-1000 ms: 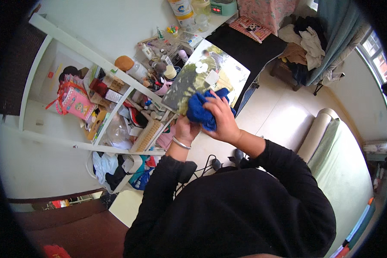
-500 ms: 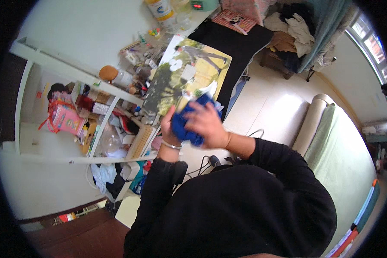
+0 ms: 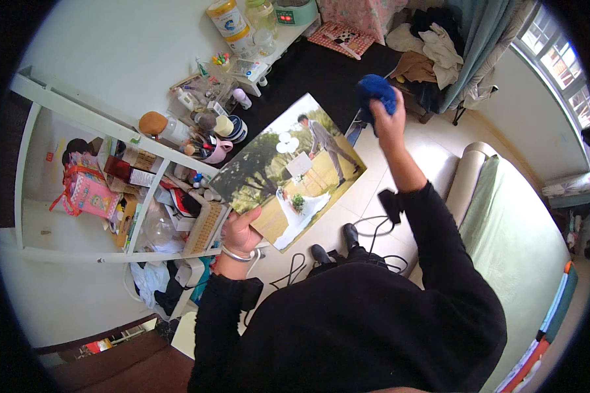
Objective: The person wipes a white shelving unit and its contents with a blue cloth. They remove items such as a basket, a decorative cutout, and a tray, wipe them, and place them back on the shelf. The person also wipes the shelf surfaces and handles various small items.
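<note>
My left hand [image 3: 241, 234] is closed on the lower left corner of a flat photo panel [image 3: 255, 173], its thumb over the front. The panel is tilted in front of me at the edge of a black tabletop [image 3: 295, 75]. It shows a person in a suit, white balloons, a white dress and greenery on grass. To the right of the panel and apart from it, my right hand [image 3: 391, 124] grips a bunched blue cloth [image 3: 377, 93]. Some of its fingers are hidden by the cloth.
Left of the panel stand bottles, brushes, a pink mug [image 3: 217, 152] and jars. A white shelf unit [image 3: 98, 254] holds boxes and a pink bag [image 3: 93, 190]. Black cables [image 3: 294, 270] lie on the floor by my feet. A green-covered bed [image 3: 511, 242] is on the right.
My right hand has moved up and right with the blue cloth, away from my left hand. The photo panel has come lower and nearer, and my left hand now shows on its corner.
</note>
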{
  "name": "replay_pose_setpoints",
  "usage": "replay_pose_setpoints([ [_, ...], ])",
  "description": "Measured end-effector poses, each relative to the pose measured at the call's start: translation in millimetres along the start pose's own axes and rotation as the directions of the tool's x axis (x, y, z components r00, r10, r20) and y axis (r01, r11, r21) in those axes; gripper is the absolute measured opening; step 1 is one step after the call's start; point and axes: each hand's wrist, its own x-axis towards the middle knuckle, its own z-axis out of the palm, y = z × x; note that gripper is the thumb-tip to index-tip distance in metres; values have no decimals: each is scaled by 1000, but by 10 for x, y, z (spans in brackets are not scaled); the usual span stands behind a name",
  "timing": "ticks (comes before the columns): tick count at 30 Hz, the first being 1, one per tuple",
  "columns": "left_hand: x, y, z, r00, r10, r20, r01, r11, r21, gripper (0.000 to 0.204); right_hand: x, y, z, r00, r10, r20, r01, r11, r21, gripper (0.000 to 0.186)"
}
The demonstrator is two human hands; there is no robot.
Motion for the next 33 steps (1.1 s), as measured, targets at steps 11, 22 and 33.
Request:
replay_pose_setpoints([
  [11, 114, -126, 44, 983, -136, -122, 144, 988, 58, 46, -750, 12, 424, 671, -273, 690, 619, 718, -318, 66],
  [22, 1953, -148, -225, 986, 107, -127, -79, 975, 207, 27, -184, 1233, -1352, 563, 725, 396, -779, 626, -38, 35],
  [33, 4413, -1110, -224, 843, 358, -402, -331, 933, 139, 36, 1322, 1358, -1694, 652, 647, 396, -656, 743, -135, 45],
])
